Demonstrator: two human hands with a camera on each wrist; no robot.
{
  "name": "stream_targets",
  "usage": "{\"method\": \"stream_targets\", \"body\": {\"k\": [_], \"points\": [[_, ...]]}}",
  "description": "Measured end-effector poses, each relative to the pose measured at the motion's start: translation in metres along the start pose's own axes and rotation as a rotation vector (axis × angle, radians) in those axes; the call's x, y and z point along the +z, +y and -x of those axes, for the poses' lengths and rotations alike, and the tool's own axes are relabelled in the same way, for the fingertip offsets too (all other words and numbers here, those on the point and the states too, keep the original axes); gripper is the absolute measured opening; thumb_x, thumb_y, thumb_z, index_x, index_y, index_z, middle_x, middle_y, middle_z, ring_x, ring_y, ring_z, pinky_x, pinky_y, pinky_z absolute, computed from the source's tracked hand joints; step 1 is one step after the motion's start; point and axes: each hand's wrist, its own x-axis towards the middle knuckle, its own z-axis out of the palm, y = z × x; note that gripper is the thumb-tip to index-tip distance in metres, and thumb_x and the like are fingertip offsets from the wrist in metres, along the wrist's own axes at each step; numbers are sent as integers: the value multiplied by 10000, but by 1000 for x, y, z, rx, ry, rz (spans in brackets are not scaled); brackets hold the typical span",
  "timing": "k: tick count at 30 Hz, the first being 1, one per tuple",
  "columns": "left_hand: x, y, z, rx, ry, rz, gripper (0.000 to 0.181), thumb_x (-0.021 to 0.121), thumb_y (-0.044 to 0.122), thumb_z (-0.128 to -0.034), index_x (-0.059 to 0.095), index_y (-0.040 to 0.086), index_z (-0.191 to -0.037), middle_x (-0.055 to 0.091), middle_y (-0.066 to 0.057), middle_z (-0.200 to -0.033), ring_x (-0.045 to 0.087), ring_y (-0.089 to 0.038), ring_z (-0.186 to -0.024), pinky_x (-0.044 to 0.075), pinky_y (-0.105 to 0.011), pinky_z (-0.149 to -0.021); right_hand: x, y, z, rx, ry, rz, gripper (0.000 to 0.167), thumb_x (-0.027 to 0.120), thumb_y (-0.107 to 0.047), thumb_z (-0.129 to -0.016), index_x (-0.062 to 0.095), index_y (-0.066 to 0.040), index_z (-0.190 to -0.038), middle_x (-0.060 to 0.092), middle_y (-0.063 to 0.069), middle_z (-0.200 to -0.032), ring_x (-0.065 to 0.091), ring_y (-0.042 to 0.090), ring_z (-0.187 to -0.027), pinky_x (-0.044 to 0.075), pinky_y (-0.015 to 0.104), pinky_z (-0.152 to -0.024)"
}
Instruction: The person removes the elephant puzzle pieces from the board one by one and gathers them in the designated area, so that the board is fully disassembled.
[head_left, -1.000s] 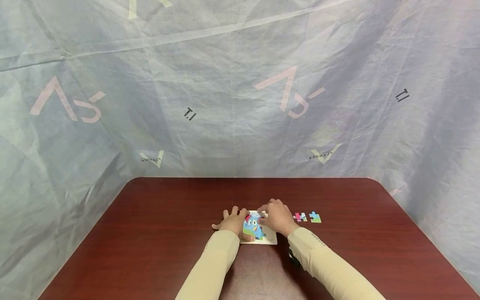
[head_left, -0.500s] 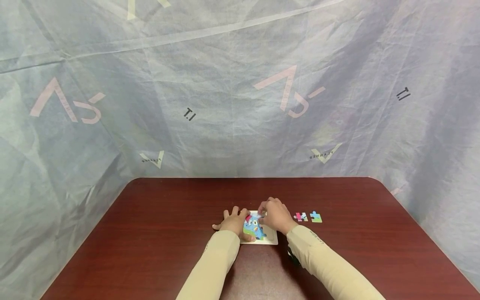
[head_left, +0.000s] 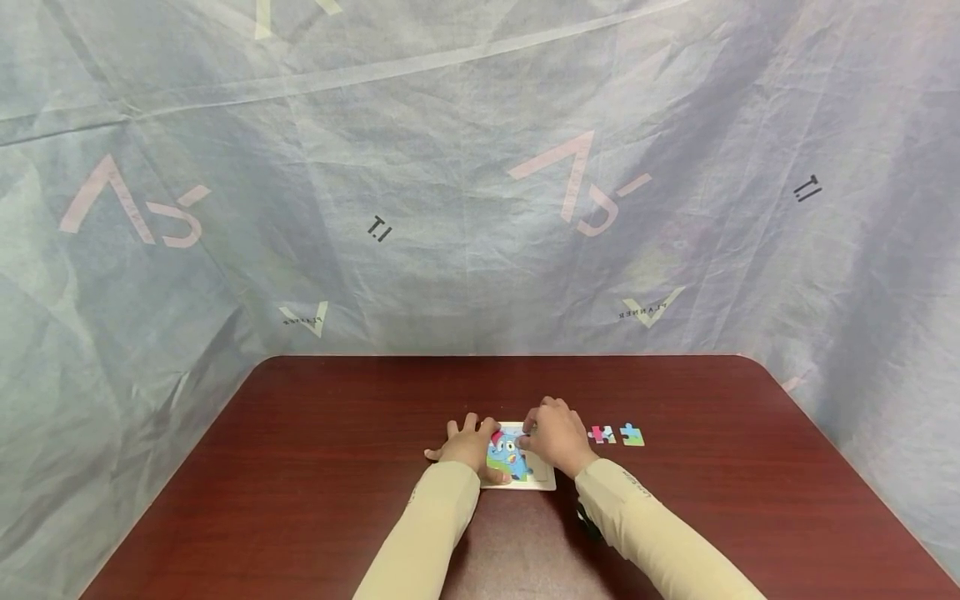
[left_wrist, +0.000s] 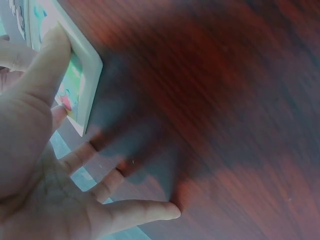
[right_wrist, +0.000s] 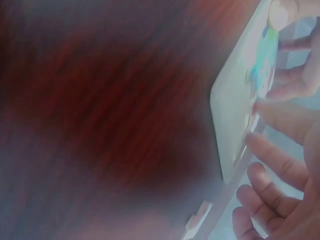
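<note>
Slight rightward shift of right hand (head_left: 558,435) at board (head_left: 545,472)

Keeps left hand (head_left: 467,446) in the same spot as half a second ago, lower centre of the head view. Rests left thumb and index finger on the board's left part; spreads the other fingers out over the table (head_left: 330,492), with nothing gripped. Bends right hand over the board's upper right, with thumb and index fingertip near each other at the board and the remaining fingers bent. Cannot tell whether pinching anything between those two fingertips. See the board lying flat at lower centre of the frame, with a picture (head_left: 505,455) of a blue creature in a red cap, and bare and pale at lower right. See, just right of right hand, a pink piece (head_left: 601,434) and, farther right, a blue piece (head_left: 633,437), near each other, both flat on the table. Wears pale sleeves (head_left: 420,529), with dark lettering by the right cuff. See a wrinkled grey sheet (head_left: 450,150) across the upper frame.
</note>
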Motion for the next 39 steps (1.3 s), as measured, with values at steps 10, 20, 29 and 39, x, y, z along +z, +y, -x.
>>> {"method": "stream_targets", "body": {"k": [10,20,29,39], "points": [[1,-2,-2,7,1,0,776,909,298,-767,517,178,-1426,400,-143,-1451,328,-440,-1363,339,-844,-914,2,1,-2,73,-6,-85,249,899,-227,-785,676,-117,-759,587,66,-943,544,285,-948,485,489,-844],[-1,1,1,12,3,-12,777,903,309,-767,512,173,-1425,404,-148,-1446,342,-443,-1350,352,-835,-912,-2,7,-3,57,32,-64,212,873,-218,-808,682,-131,-781,587,56,-920,547,297,-951,464,497,-817],[9,-5,-8,15,21,-47,759,915,320,-767,514,168,-1392,413,-135,-1423,360,-428,-1322,375,-834,-884,1,9,-4,-21,-19,-122,224,882,-241,-811,798,-142,-993,613,66,-1040,549,325,-1091,446,524,-953],[2,-2,-1,13,23,-28,744,913,301,-770,529,179,-1395,426,-132,-1422,358,-431,-1324,358,-841,-897,1,2,-9,-28,-31,-155,178,876,-124,-801,725,-111,-893,606,93,-1042,543,337,-1076,453,532,-938]]}}
